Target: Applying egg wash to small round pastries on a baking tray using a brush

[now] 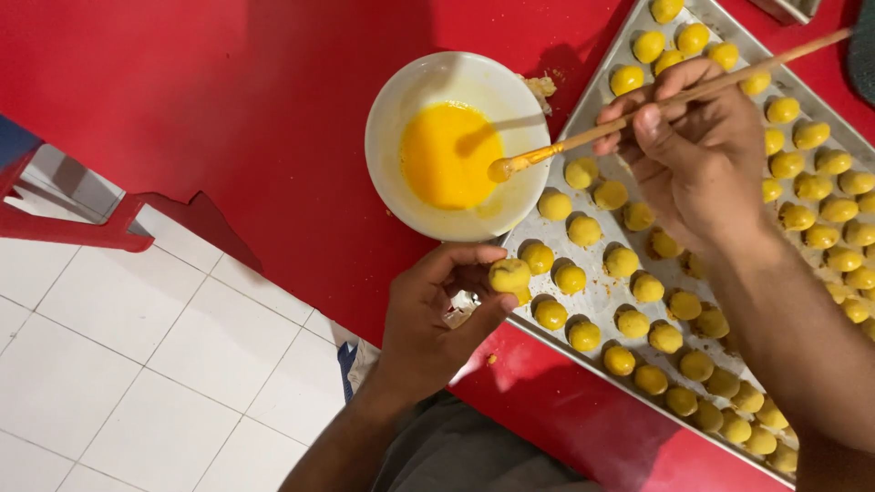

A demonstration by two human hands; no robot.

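Observation:
My left hand [437, 314] pinches one small yellow dough ball [509, 275] between thumb and fingers, just off the near corner of a metal baking tray [597, 305]. My right hand [697, 155] hovers over the tray and grips a thin wooden-handled brush [638, 114]. The brush's wet tip [501, 168] rests over the rim of a white bowl [387, 137] of beaten yellow egg [448, 155]. Several rows of yellow dough balls [620, 262] fill the tray.
The bowl and tray sit on a red table [228, 109], whose edge runs diagonally at lower left. Below it lies a white tiled floor [137, 364]. A crumb of dough [541, 86] lies behind the bowl. My grey trousers [456, 451] show at the bottom.

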